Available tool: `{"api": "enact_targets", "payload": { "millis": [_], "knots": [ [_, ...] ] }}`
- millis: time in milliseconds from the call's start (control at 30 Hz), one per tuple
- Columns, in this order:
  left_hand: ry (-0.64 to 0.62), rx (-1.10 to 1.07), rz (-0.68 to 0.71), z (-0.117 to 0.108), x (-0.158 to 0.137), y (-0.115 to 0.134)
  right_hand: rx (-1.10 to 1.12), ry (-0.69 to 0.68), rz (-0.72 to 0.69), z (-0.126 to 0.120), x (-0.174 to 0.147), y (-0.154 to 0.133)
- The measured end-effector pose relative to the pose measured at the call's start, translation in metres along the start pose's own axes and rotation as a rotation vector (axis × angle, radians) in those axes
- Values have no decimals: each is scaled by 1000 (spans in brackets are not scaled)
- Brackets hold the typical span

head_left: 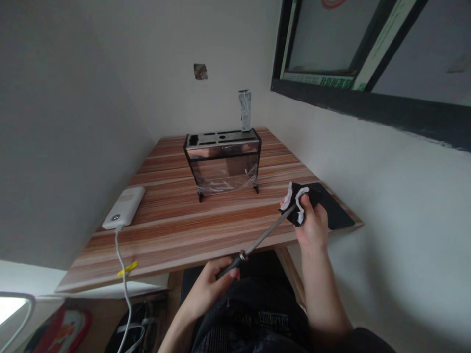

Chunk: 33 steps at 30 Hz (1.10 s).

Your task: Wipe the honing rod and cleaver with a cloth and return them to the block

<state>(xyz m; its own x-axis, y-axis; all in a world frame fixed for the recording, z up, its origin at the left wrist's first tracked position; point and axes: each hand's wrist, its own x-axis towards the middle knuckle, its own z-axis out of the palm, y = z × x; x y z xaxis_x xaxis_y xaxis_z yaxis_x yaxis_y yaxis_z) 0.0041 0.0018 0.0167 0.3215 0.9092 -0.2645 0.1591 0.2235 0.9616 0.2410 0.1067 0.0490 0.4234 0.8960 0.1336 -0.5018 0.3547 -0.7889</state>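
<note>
Long axis of slim grey metal rod (270,232) slants away rightward — left hand (215,283) wrapped round its black handle (230,268), right hand (313,221) pinching folded black-and-white cloth (288,197) at the far end.

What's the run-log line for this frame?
left hand: grips metal rod by dark handle | right hand: holds cloth at rod's far end | slotted rack: standing on table | white device: table's left side, cable attached
</note>
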Motion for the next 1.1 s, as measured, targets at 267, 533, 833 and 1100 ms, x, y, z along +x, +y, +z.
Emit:
{"api": "enact_targets", "payload": {
  "millis": [267, 533, 833, 1100],
  "knots": [
    [-9, -149, -5, 5, 3, -2, -32, -180, 131, 23, -27, 20],
    [139, -285, 92, 10, 13, 0, -469, -500, 232, 51, -69, 36],
    [242, -256, 63, 14, 13, -8, -469, -550, 261, 47, -73, 42],
    [229, -191, 65, 15, 15, -14, -437, -489, 277, 39, -74, 48]
  ]
}}
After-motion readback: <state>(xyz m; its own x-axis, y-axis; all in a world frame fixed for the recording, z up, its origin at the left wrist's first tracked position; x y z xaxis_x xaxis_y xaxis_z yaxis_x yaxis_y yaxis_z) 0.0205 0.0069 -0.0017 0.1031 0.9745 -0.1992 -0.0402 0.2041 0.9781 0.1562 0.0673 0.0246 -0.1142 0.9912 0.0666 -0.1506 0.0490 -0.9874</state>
